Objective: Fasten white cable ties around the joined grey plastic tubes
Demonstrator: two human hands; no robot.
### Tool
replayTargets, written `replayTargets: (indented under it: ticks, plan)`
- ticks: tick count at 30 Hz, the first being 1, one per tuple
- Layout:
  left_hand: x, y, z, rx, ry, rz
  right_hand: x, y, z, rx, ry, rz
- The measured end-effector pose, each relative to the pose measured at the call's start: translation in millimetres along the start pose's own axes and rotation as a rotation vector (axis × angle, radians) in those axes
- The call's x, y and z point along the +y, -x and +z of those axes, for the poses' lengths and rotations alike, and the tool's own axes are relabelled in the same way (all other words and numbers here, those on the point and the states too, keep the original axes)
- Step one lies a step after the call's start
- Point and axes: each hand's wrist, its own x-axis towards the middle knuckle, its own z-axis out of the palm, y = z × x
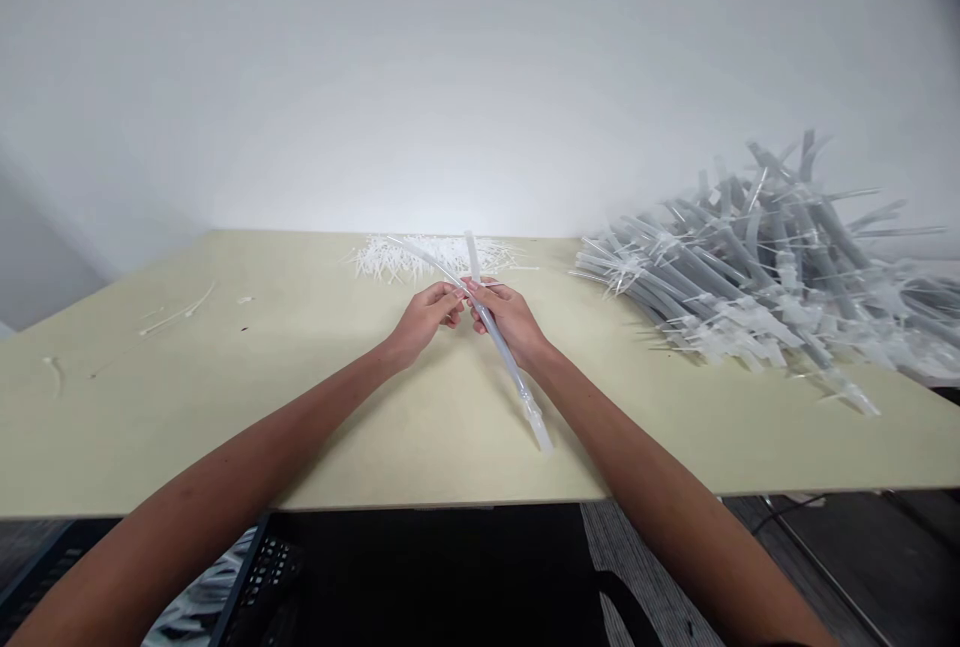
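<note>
A clear plastic tube [499, 352] is held tilted above the middle of the table [225, 407], with its upper end pointed toward the far edge and its lower end, fitted with a wider clear piece [538, 430], pointed toward the near edge. The tube is wrapped by the closed fingers of the right hand [510, 320]. A thin, clear, curved strip [427, 260] is pinched in the closed fingers of the left hand [424, 320], and its end is brought against the tube at the right hand; whether it is pushed inside cannot be told. The two hands are held just beside each other, and both forearms are extended over the near edge. A pile of thin white plastic strips [427, 257] is spread along the far edge, directly beyond the hands and behind the raised tube end. A large heap of grey tubes with clear fittings [757, 267] is piled toward the right edge, well apart from the right hand. Several small white scraps [178, 312] are scattered near the left edge, well apart from the left hand. A white wall [480, 97] is seen beyond the far edge. Below the near edge, a black keyboard [266, 577] is partly seen, but its key markings are too small to be read.
</note>
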Motion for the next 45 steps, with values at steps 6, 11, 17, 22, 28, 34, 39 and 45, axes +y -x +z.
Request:
replayTargets:
  ticks: [6,11,17,22,28,34,39,45]
  plan:
    - [2.4,1.8,3.3,-0.007,0.011,0.046,-0.1,1.6,-0.3,-0.001,0.035,0.022]
    - [0.4,2.5,7.3,-0.005,0.005,0.075,-0.1,1.8,-1.0,-0.011,0.035,0.021]
    - [-2.3,1.0,7.2,0.009,-0.011,0.105,4.5,-1.4,-0.7,-0.020,-0.007,0.041]
    - [-3.9,0.0,4.5,0.005,-0.035,0.118,7.8,-4.5,-1.5,-0.025,-0.063,0.065]
    - [-8.0,4.0,3.9,-0.092,-0.065,0.050,4.4,-6.2,-3.9,-0.030,-0.082,0.093]
    - [-8.9,9.5,5.5,-0.109,-0.144,0.028,2.2,-4.5,-6.6,-0.028,0.018,0.043]
    - [-10.4,13.3,8.1,-0.021,-0.228,0.019,3.4,-3.2,-7.3,-0.001,0.182,-0.046]
    - [-13.8,15.2,8.1,0.024,-0.336,-0.011,10.3,-5.3,-9.6,0.050,0.325,-0.094]
